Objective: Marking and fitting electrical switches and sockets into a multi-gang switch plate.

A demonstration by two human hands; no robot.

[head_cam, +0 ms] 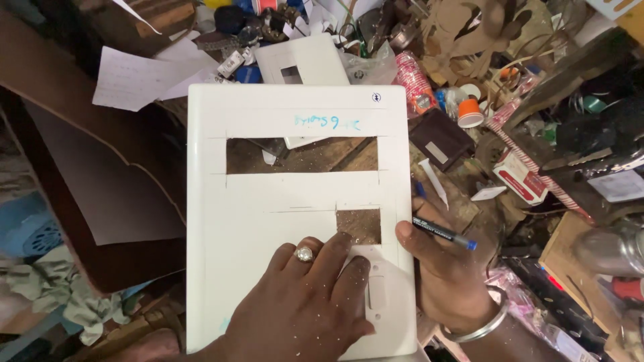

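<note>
A large white plastic board [268, 201] lies flat in front of me, with a long rectangular cut-out near its top and a small square cut-out lower right. My left hand [305, 302], wearing a ring, presses a white switch plate [379, 298] flat against the board just below the square hole. My right hand [443, 271], with a metal bangle on the wrist, rests at the board's right edge and holds a dark marker pen [444, 234] with a blue cap, its tip toward the board.
The wooden workbench is crowded: another white plate with a cut-out [302, 62], sheets of paper [137, 77], a red-and-white box [522, 177], an orange-capped spool [470, 111], a dark wallet-like case [439, 139], brown cardboard [100, 181] at left.
</note>
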